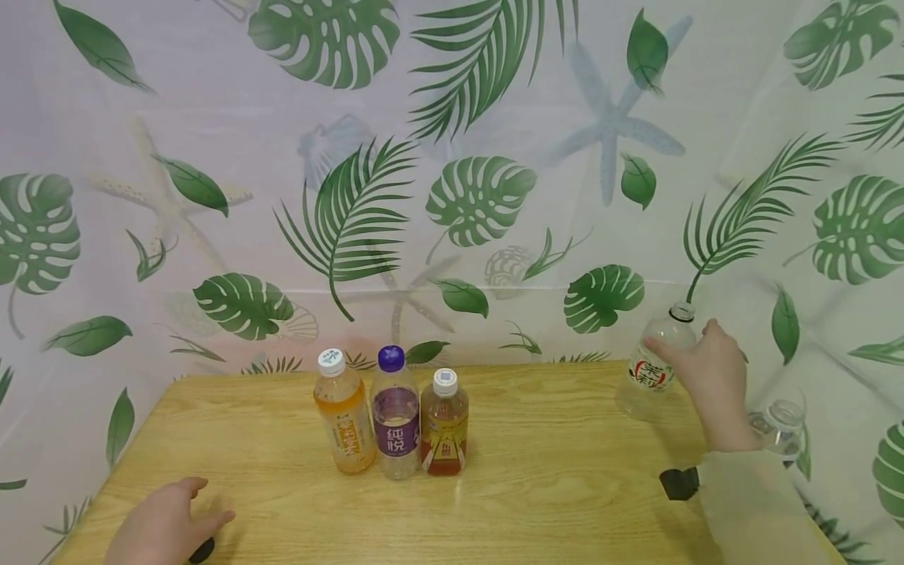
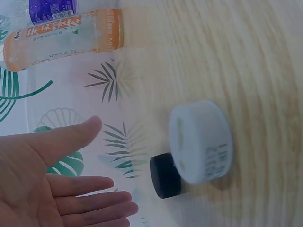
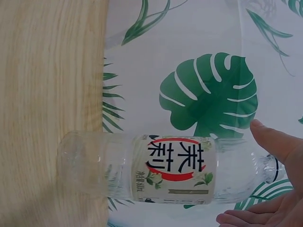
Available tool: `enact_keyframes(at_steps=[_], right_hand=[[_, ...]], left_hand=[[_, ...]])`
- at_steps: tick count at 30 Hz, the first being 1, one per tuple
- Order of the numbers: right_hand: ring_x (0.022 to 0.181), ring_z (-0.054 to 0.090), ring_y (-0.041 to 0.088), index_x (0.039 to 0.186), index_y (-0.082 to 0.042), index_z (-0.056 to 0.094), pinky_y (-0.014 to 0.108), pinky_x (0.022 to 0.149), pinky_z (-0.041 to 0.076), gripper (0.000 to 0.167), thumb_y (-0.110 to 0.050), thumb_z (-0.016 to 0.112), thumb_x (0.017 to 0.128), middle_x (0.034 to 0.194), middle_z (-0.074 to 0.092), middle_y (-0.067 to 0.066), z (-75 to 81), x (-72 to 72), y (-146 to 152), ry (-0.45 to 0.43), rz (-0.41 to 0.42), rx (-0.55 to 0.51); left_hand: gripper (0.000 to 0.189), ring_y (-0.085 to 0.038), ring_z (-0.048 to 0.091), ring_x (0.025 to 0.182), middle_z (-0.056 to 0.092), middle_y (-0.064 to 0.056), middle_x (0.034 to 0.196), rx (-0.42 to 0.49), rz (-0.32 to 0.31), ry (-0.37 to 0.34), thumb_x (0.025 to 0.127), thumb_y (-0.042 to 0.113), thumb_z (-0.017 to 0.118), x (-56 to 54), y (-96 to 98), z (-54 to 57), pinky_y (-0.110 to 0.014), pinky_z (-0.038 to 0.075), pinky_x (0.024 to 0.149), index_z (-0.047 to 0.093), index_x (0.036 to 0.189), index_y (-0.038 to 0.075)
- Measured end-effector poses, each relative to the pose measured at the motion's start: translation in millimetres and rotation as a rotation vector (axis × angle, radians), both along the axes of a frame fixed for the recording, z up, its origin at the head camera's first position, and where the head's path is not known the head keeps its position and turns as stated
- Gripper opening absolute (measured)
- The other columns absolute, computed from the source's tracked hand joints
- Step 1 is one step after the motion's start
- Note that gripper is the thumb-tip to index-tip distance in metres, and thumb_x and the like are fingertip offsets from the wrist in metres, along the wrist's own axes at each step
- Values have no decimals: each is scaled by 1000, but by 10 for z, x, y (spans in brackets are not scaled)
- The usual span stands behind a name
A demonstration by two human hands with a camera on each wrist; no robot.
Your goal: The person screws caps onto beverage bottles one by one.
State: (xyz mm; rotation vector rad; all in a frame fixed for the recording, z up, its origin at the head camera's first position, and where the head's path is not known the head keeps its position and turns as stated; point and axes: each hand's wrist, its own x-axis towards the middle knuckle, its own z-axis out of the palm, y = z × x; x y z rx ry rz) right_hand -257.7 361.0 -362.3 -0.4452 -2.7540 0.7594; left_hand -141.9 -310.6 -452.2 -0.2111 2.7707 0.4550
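My right hand (image 1: 706, 369) reaches around the shoulder of a clear, capless plastic bottle (image 1: 653, 365) with a white label, near the table's back right. Its thumb (image 3: 277, 142) and straight fingers (image 3: 258, 215) lie on either side of the bottle's upper part in the right wrist view. The bottle stands with its base on the table. My left hand (image 1: 158, 522) hovers at the front left, fingers extended and holding nothing. In the left wrist view, a white cap (image 2: 201, 142) and a smaller black cap (image 2: 165, 175) lie on the table beyond its fingertips.
Three capped bottles stand in a row mid-table: an orange-labelled bottle (image 1: 346, 420), a purple-labelled bottle (image 1: 397, 424) and a yellow-labelled bottle (image 1: 445, 431). Another clear open bottle (image 1: 785, 420) stands partly behind my right forearm. A leaf-patterned cloth (image 1: 494, 329) hangs behind the wooden table (image 1: 551, 463).
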Motion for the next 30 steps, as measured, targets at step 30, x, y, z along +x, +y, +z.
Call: enact_keyframes(at_steps=[30], right_hand=[[148,33,61,163,16,3,71,121,35,119,-56,71,96,165,22,44,-267,-154,-109,-4,-108,-150]], left_hand=[[69,-42,72,101,75,-24,112,-59,-22,-56,82,37,92,-14,-25,-158,-55,61,85,67,123,-12]])
